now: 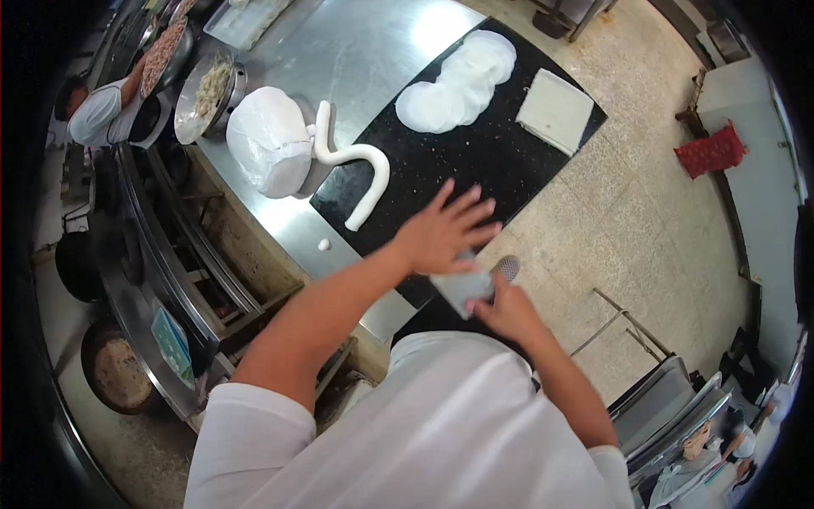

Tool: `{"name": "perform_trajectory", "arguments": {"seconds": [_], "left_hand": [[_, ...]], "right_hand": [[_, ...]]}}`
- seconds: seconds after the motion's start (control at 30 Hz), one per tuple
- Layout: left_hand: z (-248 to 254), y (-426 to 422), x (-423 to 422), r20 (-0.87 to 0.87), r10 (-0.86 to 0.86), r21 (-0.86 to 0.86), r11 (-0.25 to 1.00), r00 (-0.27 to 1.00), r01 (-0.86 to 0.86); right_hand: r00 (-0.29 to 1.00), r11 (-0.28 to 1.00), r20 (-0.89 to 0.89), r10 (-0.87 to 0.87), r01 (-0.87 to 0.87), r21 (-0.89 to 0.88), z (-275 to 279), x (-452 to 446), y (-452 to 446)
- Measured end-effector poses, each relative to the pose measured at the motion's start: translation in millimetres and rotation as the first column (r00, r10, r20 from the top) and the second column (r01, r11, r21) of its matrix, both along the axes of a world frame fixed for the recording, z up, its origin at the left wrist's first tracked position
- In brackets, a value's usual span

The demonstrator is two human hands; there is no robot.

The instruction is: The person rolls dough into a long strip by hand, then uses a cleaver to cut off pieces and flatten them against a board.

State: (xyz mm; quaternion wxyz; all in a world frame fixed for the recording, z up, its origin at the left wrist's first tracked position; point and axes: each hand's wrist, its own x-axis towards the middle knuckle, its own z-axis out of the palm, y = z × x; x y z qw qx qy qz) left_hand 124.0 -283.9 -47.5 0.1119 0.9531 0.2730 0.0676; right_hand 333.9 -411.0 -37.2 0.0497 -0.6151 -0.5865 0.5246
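Observation:
My left hand (445,237) is spread open, fingers apart, over the near edge of the black board (356,153). Its heel overlaps a broad, flat metal blade like a cleaver (462,293), slightly blurred; whether palm and blade touch, I cannot tell. My right hand (509,312) is closed on the blade's right side, and its handle is hidden. A long, curved white dough rope (373,165) lies left of my left hand, across the board's edge. Farther up the board are overlapping thin round white wrappers (462,83) and a folded white cloth (555,110).
Beside the dough rope, a large plastic-wrapped white mass (270,140) sits on the steel table (339,51). A small dough piece (324,244) lies near the table's edge. Bowls of filling (199,102) stand at upper left, near another person (102,114). Tiled floor (619,212) lies right.

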Motion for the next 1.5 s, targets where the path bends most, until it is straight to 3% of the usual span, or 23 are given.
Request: {"name": "perform_trajectory", "arguments": {"seconds": [0.07,0.13,0.23,0.33,0.43,0.47,0.53,0.6,0.67,0.7,0.77,0.8,0.87,0.9,0.97,1.07,1.13,1.2,1.27,1.3,1.4,1.47,1.5], "left_hand": [[-18.6,-25.3,-11.8,0.052,-0.162,-0.147,0.975,0.985,0.168],[-15.3,-7.0,6.0,0.009,-0.168,-0.139,0.976,0.986,0.168],[-18.2,37.2,27.8,0.012,-0.178,0.014,0.984,0.984,0.178],[-16.9,70.7,38.9,0.165,-0.128,0.158,0.982,0.978,0.102],[-3.2,75.7,43.4,0.401,0.052,0.265,0.949,0.915,-0.170],[2.2,72.0,37.1,0.432,0.131,0.151,0.965,0.892,-0.215],[32.6,52.7,23.6,0.059,0.398,-0.287,0.885,0.915,-0.367],[25.2,33.8,-1.3,-0.226,0.192,-0.549,0.785,0.955,-0.288],[32.9,7.3,-20.7,-0.167,0.263,-0.657,0.689,0.950,-0.306],[26.5,-1.5,-29.6,-0.157,0.268,-0.648,0.698,0.951,-0.304],[12.8,-17.6,-44.6,0.004,0.588,-0.649,0.616,0.809,-0.446],[9.9,-24.8,-47.7,0.001,0.587,-0.648,0.617,0.810,-0.446],[11.0,-33.6,-47.1,0.117,0.755,-0.698,0.525,0.645,-0.488],[9.9,-36.6,-44.6,0.112,0.758,-0.695,0.522,0.643,-0.494],[5.8,-47.6,-40.5,0.273,0.790,-0.625,0.580,0.550,-0.522],[4.7,-59.3,-40.4,0.366,0.765,-0.588,0.632,0.530,-0.506],[21.3,-70.9,-39.6,0.322,0.792,-0.612,0.592,0.519,-0.524],[38.5,-64.0,-31.0,0.300,0.797,-0.618,0.581,0.524,-0.530],[51.3,-55.0,-18.1,0.279,0.867,-0.749,0.466,0.413,-0.471],[54.5,-41.3,-13.1,0.270,0.875,-0.732,0.458,0.403,-0.505],[58.9,17.6,2.9,0.359,0.911,-0.700,0.408,0.205,-0.586],[31.6,70.0,-11.3,0.278,0.951,-0.715,0.297,0.132,-0.633],[24.4,91.4,-17.4,0.260,0.966,-0.837,0.233,0.014,-0.495]], "right_hand": [[0.999,1.000,-0.041,-0.011,0.010,-0.021,-11.3,-6.1,-17.3],[0.997,0.999,0.075,-0.035,0.035,-0.007,-6.1,-5.0,-10.3],[0.971,0.997,0.233,-0.059,0.046,0.061,-3.8,12.9,34.3],[0.955,0.984,0.274,-0.112,0.067,0.166,15.2,16.0,71.9],[0.928,0.961,0.307,-0.210,0.139,0.237,15.5,5.3,49.1],[0.912,0.944,0.301,-0.278,0.202,0.260,11.0,-2.3,28.4],[0.919,0.957,0.286,-0.271,0.228,0.177,11.4,-15.1,-27.6],[0.931,0.971,0.275,-0.240,0.228,0.077,29.7,-21.6,-75.0],[0.932,0.972,0.277,-0.234,0.229,0.051,47.3,-18.3,-104.6],[0.941,0.985,0.295,-0.168,0.172,0.013,54.0,-13.4,-113.2],[0.946,0.993,0.309,-0.102,0.115,-0.025,62.4,-6.0,-105.8],[0.932,0.988,0.329,-0.151,0.154,0.018,62.8,-1.5,-92.0],[0.919,0.977,0.344,-0.194,0.151,0.149,51.7,5.7,-54.3],[0.922,0.967,0.341,-0.182,0.104,0.234,40.8,10.5,-28.4],[0.942,0.963,0.280,-0.184,0.115,0.245,34.4,-2.6,30.0],[0.988,0.953,0.124,-0.093,0.052,0.298,9.7,-31.0,58.1],[0.970,0.959,0.167,0.176,-0.207,0.194,6.7,-38.3,48.4],[0.957,0.954,0.096,0.273,-0.282,0.098,8.5,-24.1,32.5],[0.947,0.944,0.021,0.320,-0.321,0.071,0.3,1.9,21.9],[0.932,0.933,-0.040,0.360,-0.359,0.030,-2.9,17.5,21.9],[0.954,0.953,0.029,0.298,-0.299,0.045,11.1,67.8,33.5],[0.971,0.971,0.042,0.236,-0.237,0.035,19.7,96.2,45.5],[0.984,0.986,0.058,0.168,-0.169,0.015,23.3,107.8,50.3]]}}
